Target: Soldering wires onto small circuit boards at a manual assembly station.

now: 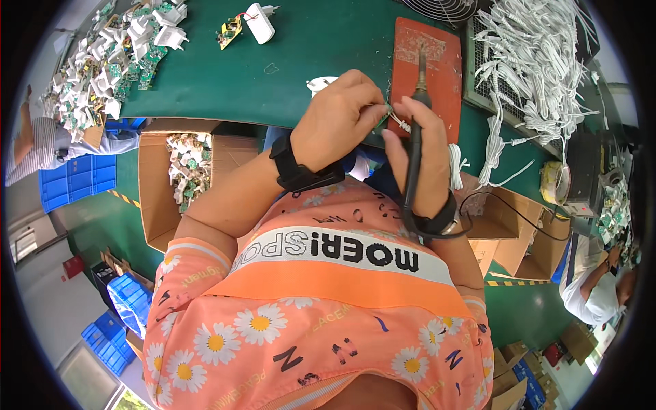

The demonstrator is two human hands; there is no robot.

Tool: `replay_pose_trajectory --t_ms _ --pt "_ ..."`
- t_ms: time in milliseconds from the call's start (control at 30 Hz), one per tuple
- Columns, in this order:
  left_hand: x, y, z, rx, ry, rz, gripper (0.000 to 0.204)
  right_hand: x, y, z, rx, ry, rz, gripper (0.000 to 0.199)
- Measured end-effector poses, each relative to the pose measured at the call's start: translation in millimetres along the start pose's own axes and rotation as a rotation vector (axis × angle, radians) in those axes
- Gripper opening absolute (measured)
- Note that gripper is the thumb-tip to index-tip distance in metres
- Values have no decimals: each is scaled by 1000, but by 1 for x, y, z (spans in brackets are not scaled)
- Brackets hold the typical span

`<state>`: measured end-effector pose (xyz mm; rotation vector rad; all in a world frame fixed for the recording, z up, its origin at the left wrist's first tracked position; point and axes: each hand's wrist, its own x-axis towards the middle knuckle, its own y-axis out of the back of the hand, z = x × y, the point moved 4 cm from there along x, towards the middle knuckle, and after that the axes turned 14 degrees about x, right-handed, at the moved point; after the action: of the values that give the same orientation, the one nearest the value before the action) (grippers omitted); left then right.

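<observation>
My left hand [336, 123] is closed in a pinch above the near edge of the bench. Between its fingertips is a small greenish piece, probably a circuit board, mostly hidden by the fingers. A short white cable end [400, 123] lies between my two hands, close to my right fingertips. My right hand [432, 154] holds a soldering iron [416, 117] against the palm, its metal tip pointing away from me. The thumb and forefinger of that hand are apart near the cable. Just beyond my left hand sits a white charger housing [320, 83].
A red mat [444, 85] lies beyond my right hand. White cables [529, 55] heap on a rack at right; chargers and boards [113, 61] pile at far left. Another charger housing [260, 24] stands at the back. A carton [156, 184] stands below left. People work at both sides.
</observation>
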<state>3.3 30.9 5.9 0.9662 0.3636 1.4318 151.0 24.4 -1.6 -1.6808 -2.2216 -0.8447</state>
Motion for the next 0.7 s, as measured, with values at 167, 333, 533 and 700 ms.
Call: replay_pose_trajectory --t_ms 167,333,533,700 --pt "0 3 -4 -6 168 -36 9 -5 39 -19 212 -193 149 37" --pt "2 -1 -2 14 96 5 7 -12 54 -26 167 -180 65 24" --pt "3 -3 -1 88 65 23 7 -17 46 -15 240 -232 130 13" --pt "2 -4 2 71 62 30 5 -7 48 -18 286 -162 55 13"
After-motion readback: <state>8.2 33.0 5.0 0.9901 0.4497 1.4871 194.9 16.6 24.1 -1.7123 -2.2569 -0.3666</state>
